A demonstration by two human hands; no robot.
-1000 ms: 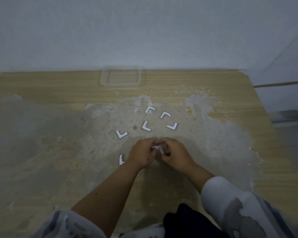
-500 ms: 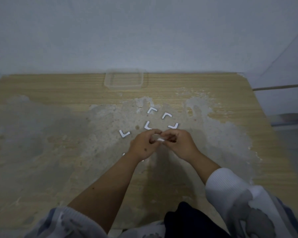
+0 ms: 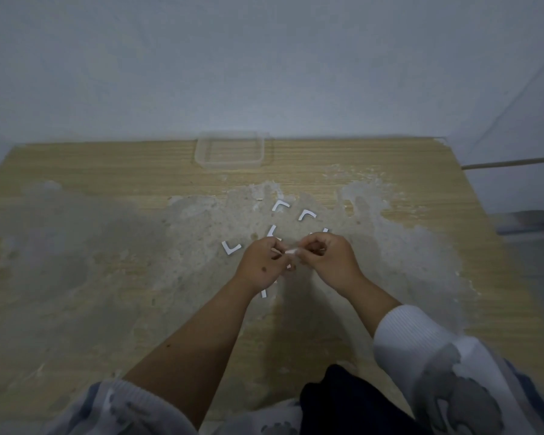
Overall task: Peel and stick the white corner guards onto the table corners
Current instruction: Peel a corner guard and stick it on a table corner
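Note:
My left hand (image 3: 264,262) and my right hand (image 3: 327,259) meet above the middle of the wooden table (image 3: 76,171). Between their fingertips they pinch one small white corner guard (image 3: 291,252). Several more white L-shaped corner guards lie on the table just beyond my hands: one to the left (image 3: 231,248), one at the far side (image 3: 280,205), one to its right (image 3: 307,215). Another guard (image 3: 272,230) is partly hidden behind my left hand. A white piece (image 3: 264,292) peeks out below my left wrist.
A clear plastic container (image 3: 231,149) stands at the table's far edge against the grey wall. A large pale scuffed patch covers the tabletop's middle. The table's right edge (image 3: 471,208) drops to the floor. The far right corner (image 3: 442,141) looks chipped.
Both hands have risen slightly away from me with the pinched guard, now covering part of the loose guards. The view has shifted a little.

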